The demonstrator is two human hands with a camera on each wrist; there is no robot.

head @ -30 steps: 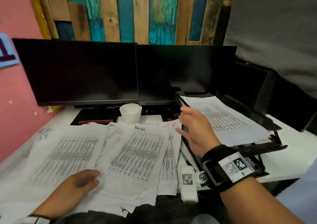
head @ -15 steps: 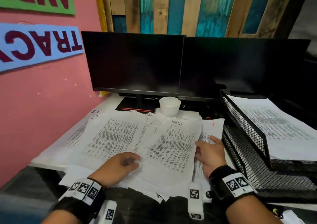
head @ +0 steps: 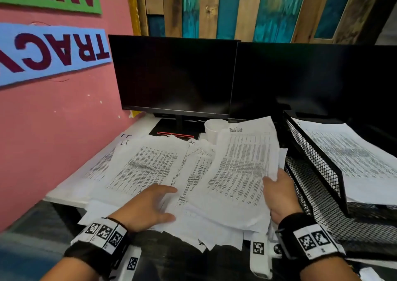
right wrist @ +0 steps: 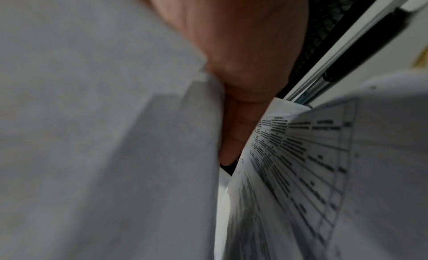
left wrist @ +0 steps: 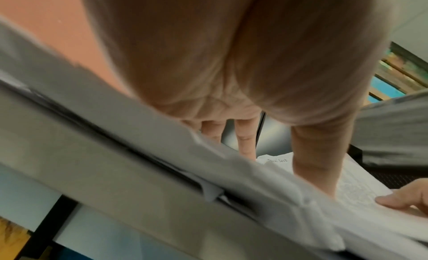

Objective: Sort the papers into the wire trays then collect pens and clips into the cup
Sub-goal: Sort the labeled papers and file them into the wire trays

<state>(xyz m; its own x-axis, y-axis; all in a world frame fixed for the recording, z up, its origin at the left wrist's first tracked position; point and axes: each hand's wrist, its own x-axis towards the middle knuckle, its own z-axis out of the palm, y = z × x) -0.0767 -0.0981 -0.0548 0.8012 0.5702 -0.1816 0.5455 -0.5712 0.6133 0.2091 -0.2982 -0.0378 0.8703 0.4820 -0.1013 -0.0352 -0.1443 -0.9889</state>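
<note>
Papers lying spread over desk before monitors. Right hand pinching right edge of top sheet, thumb on top, sheet lifting toward trays. Left hand resting flat on pile, fingers loosely spread. Cup standing behind papers, partly hidden. Pen lying beside tray in right wrist view.

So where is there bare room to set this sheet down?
Free: the lower wire tray's bare mesh under the upper tray, and the desk strip between pink wall and monitor stand. Crowded: loose papers between both hands.
</note>
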